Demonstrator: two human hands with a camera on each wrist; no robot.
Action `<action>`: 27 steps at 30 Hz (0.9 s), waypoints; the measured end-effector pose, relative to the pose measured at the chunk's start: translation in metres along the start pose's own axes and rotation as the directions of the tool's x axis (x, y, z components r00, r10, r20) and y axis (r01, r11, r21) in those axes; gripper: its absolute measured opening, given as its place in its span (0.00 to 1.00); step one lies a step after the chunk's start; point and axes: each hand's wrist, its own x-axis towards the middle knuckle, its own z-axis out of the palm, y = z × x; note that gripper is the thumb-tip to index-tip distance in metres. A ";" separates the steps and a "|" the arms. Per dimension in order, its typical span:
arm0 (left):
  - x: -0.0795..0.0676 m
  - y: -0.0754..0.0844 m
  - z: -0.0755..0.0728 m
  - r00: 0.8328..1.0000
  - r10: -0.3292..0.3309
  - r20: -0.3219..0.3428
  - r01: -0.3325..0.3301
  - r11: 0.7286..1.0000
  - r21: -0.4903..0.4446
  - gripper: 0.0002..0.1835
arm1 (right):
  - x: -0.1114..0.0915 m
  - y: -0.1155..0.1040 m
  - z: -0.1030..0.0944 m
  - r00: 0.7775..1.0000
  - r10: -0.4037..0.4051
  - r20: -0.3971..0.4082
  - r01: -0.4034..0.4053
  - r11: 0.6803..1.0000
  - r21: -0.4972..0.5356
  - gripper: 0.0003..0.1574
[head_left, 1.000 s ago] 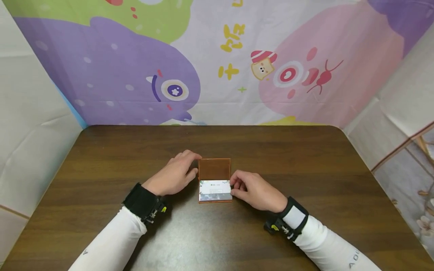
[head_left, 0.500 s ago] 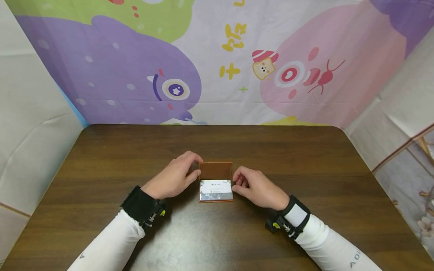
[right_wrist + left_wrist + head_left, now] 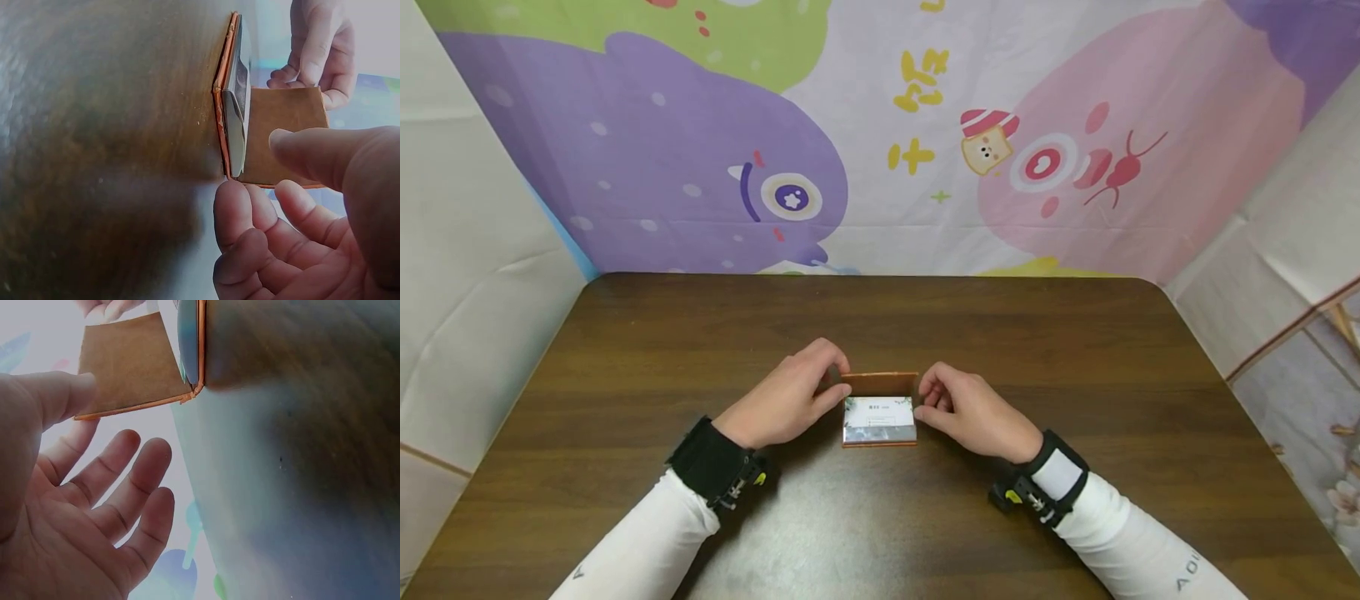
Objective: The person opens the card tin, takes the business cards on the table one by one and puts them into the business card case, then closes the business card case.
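A brown card case (image 3: 880, 384) with orange edges lies opened on the table, its lid raised nearly upright. White printed cards (image 3: 880, 412) sit in its near half, their lower part behind a greyish pocket. My left hand (image 3: 790, 396) pinches the lid's left edge, the thumb on its inner face; the lid (image 3: 128, 362) fills the upper left of the left wrist view. At the case's right side, my right hand (image 3: 977, 412) has loosely bent fingers. Its fingertips (image 3: 232, 203) are close to the case's edge in the right wrist view; whether they touch it I cannot tell.
The dark wooden table (image 3: 880, 533) reaches back to a cartoon-printed cloth (image 3: 910, 200). Pale cloth panels (image 3: 482, 250) stand at both sides. Each wrist wears a black strap with a small camera (image 3: 741, 483).
The case's lid has swung up from lying back to nearly upright, with my left hand moving along with it. My right hand has shifted slightly up and away from the case's side.
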 end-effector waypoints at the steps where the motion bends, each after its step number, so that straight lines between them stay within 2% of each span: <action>1: -0.001 0.000 0.000 1.000 0.001 -0.001 -0.001 1.000 0.001 0.09 | 0.000 0.000 0.000 1.000 -0.002 0.001 0.002 1.000 0.002 0.14; 14: -0.011 0.003 0.003 1.000 0.008 0.031 -0.008 1.000 -0.001 0.10 | 0.000 -0.003 0.001 1.000 0.008 0.017 -0.008 1.000 -0.006 0.19; 27: -0.020 -0.003 0.004 0.992 -0.030 0.119 0.027 0.999 0.029 0.21 | 0.000 -0.007 0.000 0.998 0.012 0.057 -0.010 0.999 -0.038 0.30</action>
